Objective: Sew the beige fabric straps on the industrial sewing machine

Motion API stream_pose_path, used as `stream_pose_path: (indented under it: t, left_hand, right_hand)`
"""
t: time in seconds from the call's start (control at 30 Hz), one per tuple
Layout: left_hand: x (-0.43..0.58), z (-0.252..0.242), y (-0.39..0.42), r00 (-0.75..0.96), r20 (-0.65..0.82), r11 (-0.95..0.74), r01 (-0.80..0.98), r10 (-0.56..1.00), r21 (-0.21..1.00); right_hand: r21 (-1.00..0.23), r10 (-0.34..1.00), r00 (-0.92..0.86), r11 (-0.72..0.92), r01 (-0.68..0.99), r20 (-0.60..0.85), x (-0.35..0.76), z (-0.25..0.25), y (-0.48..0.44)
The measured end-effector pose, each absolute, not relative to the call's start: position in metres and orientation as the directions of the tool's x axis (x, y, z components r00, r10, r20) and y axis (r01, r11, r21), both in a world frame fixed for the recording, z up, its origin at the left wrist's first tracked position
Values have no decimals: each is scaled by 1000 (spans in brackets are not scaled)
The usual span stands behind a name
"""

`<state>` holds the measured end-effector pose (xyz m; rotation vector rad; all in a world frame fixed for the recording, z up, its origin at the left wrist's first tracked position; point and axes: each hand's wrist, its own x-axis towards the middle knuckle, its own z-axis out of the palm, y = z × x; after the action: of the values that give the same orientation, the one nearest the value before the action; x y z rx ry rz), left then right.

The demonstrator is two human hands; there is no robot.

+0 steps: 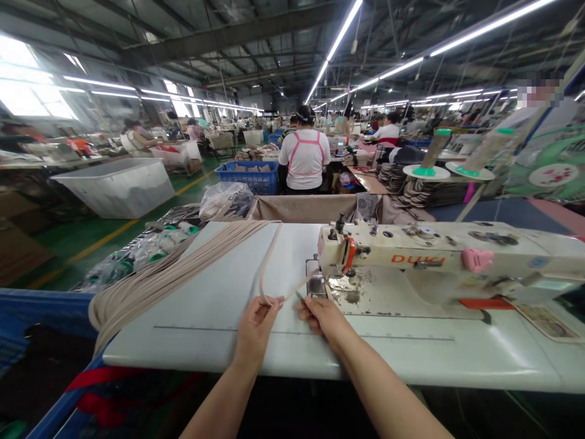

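At the centre of the frame, the left hand [256,326] pinches a beige strap [267,274] on the white table [205,305], while the right hand [322,317] grips small snips [299,297] beside it. The strap runs from a bundle [137,289] at the left edge toward the sewing machine [434,256] at right.

Right end of the white industrial sewing machine [457,259] and of the white worktop [411,360]: cut off by the frame edge. Small metal tool [299,297] in the right hand [322,317]: mostly hidden, type indeterminate. Beige cord bundle [150,280]: lower end drops behind the worktop edge.
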<state>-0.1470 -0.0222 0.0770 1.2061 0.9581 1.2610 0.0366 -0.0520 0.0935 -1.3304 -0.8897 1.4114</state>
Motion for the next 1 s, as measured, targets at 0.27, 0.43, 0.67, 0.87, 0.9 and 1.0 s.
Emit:
stream_pose_path:
  t: [0.27,0.43,0.67,0.87,0.9,1.0]
  left_hand:
    - [-164,79,-37,66,100,-84,-203,993,975]
    - [-181,84,-39,64,76,-68,-117,995,991]
    - [-240,84,-19,169,46,-76,175,984,982]
    - [-320,66,21,162,232,-277,694,959,664]
    - [-337,64,30,149,279,-289,768,949,571]
    - [-392,69,50,153,378,-281,908,913,311]
  right_hand:
    - [-978,977,-15,-211,-2,-211,23,106,-46]
    - [-962,990,130,-94,257,-62,29,117,-59]
    - [-176,937,190,-143,974,294,61,107,-110]
    - [-10,976,149,-149,989,160,69,89,-125]
    - [5,978,146,-149,989,147,69,88,-125]
    - [12,980,147,-150,989,134,70,86,-124]
